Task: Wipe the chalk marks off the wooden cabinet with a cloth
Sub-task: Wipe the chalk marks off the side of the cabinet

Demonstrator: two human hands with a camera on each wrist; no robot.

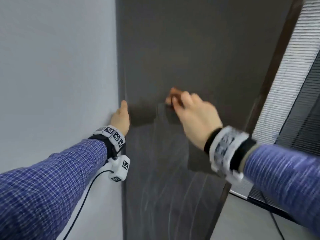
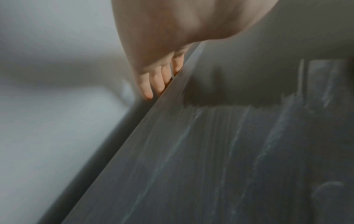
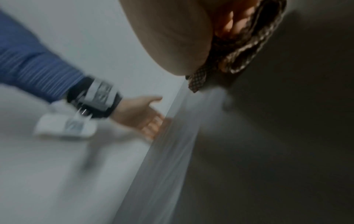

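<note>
The dark wooden cabinet panel (image 1: 199, 49) fills the middle of the head view, with pale chalk streaks (image 1: 166, 179) on its lower half and a cleaner patch above. My right hand (image 1: 188, 111) grips a brown checked cloth (image 3: 247, 45) and presses it flat on the panel at mid height; it is motion-blurred. My left hand (image 1: 121, 116) rests at the cabinet's left edge, its fingers (image 2: 151, 84) straight behind the edge against the wall. Chalk streaks (image 2: 237, 136) also show in the left wrist view.
A pale wall (image 1: 57, 66) meets the cabinet on the left. Slatted window blinds (image 1: 294, 80) stand to the right of the panel. A black cable (image 1: 81, 205) hangs from my left wrist device.
</note>
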